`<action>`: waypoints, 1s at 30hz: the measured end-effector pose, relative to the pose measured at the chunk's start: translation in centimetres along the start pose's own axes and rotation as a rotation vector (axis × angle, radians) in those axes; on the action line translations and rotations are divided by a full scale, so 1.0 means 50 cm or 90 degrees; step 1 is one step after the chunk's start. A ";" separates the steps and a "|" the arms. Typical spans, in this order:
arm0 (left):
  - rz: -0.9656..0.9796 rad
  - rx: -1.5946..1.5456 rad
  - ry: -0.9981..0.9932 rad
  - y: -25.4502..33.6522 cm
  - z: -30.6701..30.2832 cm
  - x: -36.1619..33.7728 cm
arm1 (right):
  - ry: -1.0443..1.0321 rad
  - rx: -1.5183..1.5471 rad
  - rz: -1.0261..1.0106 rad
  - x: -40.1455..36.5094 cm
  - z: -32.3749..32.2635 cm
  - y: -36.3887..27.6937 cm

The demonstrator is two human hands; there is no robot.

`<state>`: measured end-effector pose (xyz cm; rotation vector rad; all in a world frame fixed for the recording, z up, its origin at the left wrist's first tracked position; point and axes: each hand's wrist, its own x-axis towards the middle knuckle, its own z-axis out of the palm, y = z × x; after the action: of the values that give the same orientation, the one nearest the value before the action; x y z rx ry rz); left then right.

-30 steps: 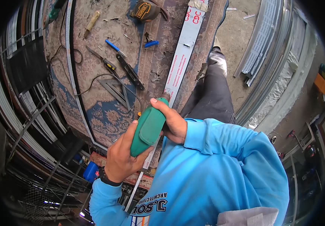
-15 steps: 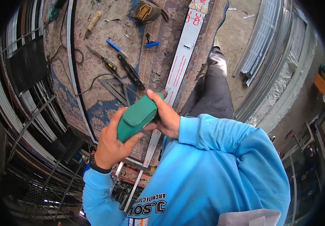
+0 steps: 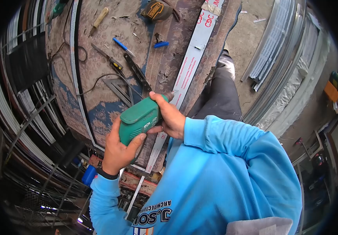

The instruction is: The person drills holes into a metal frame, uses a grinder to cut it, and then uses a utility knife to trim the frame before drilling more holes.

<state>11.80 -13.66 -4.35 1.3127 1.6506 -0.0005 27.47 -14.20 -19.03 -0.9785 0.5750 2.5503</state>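
A green power drill [image 3: 139, 119] lies between both my hands, its chuck [image 3: 169, 96] pointing right. My left hand [image 3: 119, 150] is wrapped round its rear and handle end. Closed on the front of the body, just behind the chuck, is my right hand [image 3: 171, 117]. The drill's tip meets the white-filmed metal profile [image 3: 186, 72] with red print, which runs lengthwise under it. Left of the drill, on the worn carpet-covered table, lie a metal set square [image 3: 118, 92], a dark folded tool [image 3: 137, 72] and a screwdriver with a yellow-black handle [image 3: 116, 64].
A tape measure [image 3: 156, 10], a blue pen [image 3: 121, 44], a blue clip-like piece [image 3: 161, 44] and a wooden-handled tool [image 3: 99, 18] lie farther up. A second long profile [image 3: 75, 58] runs along the left. Stacked profiles [image 3: 271, 43] lie on the floor at right; racked bars [image 3: 10, 113] stand left.
The drill has rolled in my hands, so its printed side now faces up more. My left hand has shifted slightly right, and its cord shows below.
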 end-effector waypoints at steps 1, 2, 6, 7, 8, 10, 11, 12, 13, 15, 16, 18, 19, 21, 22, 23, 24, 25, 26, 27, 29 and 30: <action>-0.009 -0.019 0.007 -0.002 0.006 -0.005 | 0.003 -0.008 -0.002 -0.001 0.000 0.000; -0.001 -0.016 0.019 -0.007 0.013 -0.013 | 0.003 -0.019 0.000 -0.001 -0.002 0.003; 0.015 0.003 0.039 -0.015 0.040 -0.038 | 0.009 -0.067 0.004 -0.014 -0.012 0.008; 0.014 0.011 0.040 -0.015 0.045 -0.042 | 0.011 -0.081 0.004 -0.017 -0.013 0.007; 0.021 0.012 0.046 -0.015 0.050 -0.046 | 0.016 -0.084 0.005 -0.019 -0.015 0.008; 0.031 0.012 0.057 -0.015 0.066 -0.057 | 0.028 -0.091 0.009 -0.024 -0.021 0.012; 0.034 0.012 0.059 -0.016 0.072 -0.064 | 0.013 -0.093 0.008 -0.023 -0.027 0.017; 0.038 0.012 0.061 -0.016 0.078 -0.069 | 0.000 -0.096 0.006 -0.019 -0.036 0.020; 0.043 0.012 0.062 -0.018 0.085 -0.073 | -0.014 -0.099 0.003 -0.017 -0.043 0.022; 0.045 0.013 0.079 -0.028 0.098 -0.083 | -0.002 -0.126 -0.006 -0.018 -0.046 0.026; 0.045 0.013 0.086 -0.034 0.106 -0.088 | 0.006 -0.139 -0.010 -0.020 -0.048 0.029; 0.043 -0.020 0.096 -0.034 0.138 -0.078 | 0.037 -0.141 -0.018 -0.012 -0.068 0.032; 0.044 -0.035 0.097 -0.038 0.149 -0.073 | 0.053 -0.139 -0.024 -0.007 -0.080 0.033; 0.089 0.065 0.108 -0.061 0.164 -0.062 | 0.032 -0.120 -0.041 -0.005 -0.098 0.027; 0.105 0.045 0.116 -0.064 0.171 -0.067 | 0.046 -0.126 -0.045 -0.005 -0.100 0.031; 0.104 0.029 0.120 -0.066 0.175 -0.088 | 0.058 -0.125 -0.032 -0.007 -0.103 0.049; 0.103 0.067 0.119 -0.088 0.179 -0.106 | 0.029 -0.115 -0.005 -0.004 -0.115 0.059; 0.129 0.071 0.117 -0.116 0.192 -0.117 | 0.034 -0.117 0.018 -0.001 -0.121 0.065; 0.159 0.076 0.120 -0.152 0.209 -0.127 | 0.036 -0.122 0.037 0.007 -0.125 0.065; 0.187 0.081 0.121 -0.198 0.228 -0.142 | 0.039 -0.125 0.058 0.016 -0.130 0.072; 0.161 0.062 0.099 -0.303 0.266 -0.156 | 0.068 -0.160 0.095 0.034 -0.138 0.076; 0.132 0.031 0.100 -0.309 0.272 -0.149 | 0.074 -0.183 0.095 0.036 -0.134 0.075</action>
<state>9.04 -32.83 -14.56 1.5485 1.6464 0.1928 28.18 -20.38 -23.93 -1.2281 0.3274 2.7763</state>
